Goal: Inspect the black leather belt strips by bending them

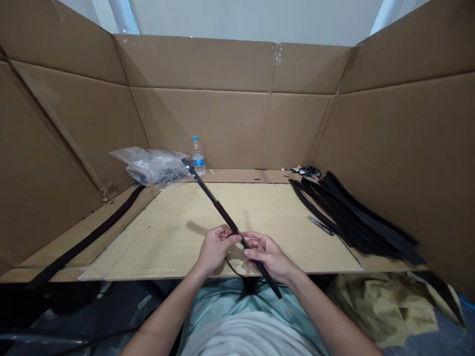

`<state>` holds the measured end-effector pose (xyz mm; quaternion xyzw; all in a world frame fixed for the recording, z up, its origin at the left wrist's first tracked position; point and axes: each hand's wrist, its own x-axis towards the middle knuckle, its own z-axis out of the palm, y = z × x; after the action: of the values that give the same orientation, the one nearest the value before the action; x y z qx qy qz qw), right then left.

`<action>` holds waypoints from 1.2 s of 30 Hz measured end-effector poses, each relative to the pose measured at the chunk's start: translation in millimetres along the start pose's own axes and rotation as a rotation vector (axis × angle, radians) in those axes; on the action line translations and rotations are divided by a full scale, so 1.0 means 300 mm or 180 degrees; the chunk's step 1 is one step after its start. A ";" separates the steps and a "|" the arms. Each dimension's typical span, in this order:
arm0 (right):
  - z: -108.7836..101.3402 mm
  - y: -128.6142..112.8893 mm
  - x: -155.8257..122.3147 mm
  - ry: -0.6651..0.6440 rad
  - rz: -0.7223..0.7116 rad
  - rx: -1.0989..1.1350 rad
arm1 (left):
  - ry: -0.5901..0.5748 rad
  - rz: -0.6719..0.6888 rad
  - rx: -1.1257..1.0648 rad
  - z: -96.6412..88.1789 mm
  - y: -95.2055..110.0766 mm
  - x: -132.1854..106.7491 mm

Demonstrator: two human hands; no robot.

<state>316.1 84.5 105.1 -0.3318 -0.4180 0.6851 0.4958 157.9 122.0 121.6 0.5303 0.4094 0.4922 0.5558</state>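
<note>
A long, slim black rod point(225, 216) slants over the table's front edge, its far end up and to the left and its near end over my lap. Its far part is shiny, and a duller brown-black sleeve covers the middle. My left hand point(215, 249) is closed at the rod just below this sleeve, thumb and fingers pinched together. On the other side, my right hand point(273, 256) grips the rod lower down between thumb and fingers. A thin black cord point(233, 270) hangs below my hands; where it is attached is hidden.
Several black strips point(349, 217) lie at right beside small metal snips point(321, 225). Another black strip point(92, 235) lies at left. Behind are a clear plastic bag point(152, 165), a water bottle point(198, 160) and tangled wires point(309, 171). Cardboard walls point(200, 118) enclose the table point(178, 217).
</note>
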 end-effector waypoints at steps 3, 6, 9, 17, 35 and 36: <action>0.002 0.003 0.001 0.0001 0.0001 -0.0104 | -0.0072 -0.0053 0.0044 -0.001 0.003 -0.003; 0.009 -0.003 -0.003 0.0056 0.0035 -0.0084 | -0.0112 -0.0030 0.0103 -0.003 0.001 -0.005; 0.016 -0.012 -0.005 0.0021 0.0038 0.0071 | -0.0104 0.0055 0.0177 -0.006 -0.003 -0.004; 0.009 -0.016 -0.011 0.0012 -0.0057 0.0188 | -0.0323 -0.0044 -0.0256 -0.007 0.000 0.001; 0.016 -0.024 -0.013 0.0017 0.0040 0.0234 | 0.0114 0.0014 -0.0164 -0.001 0.004 0.007; 0.013 -0.022 -0.013 0.0026 0.0032 0.0257 | 0.0082 0.0011 -0.0136 0.002 0.007 0.006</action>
<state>316.4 80.7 113.0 -0.3164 -0.3863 0.7025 0.5071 158.5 123.6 123.9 0.5126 0.4051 0.5085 0.5608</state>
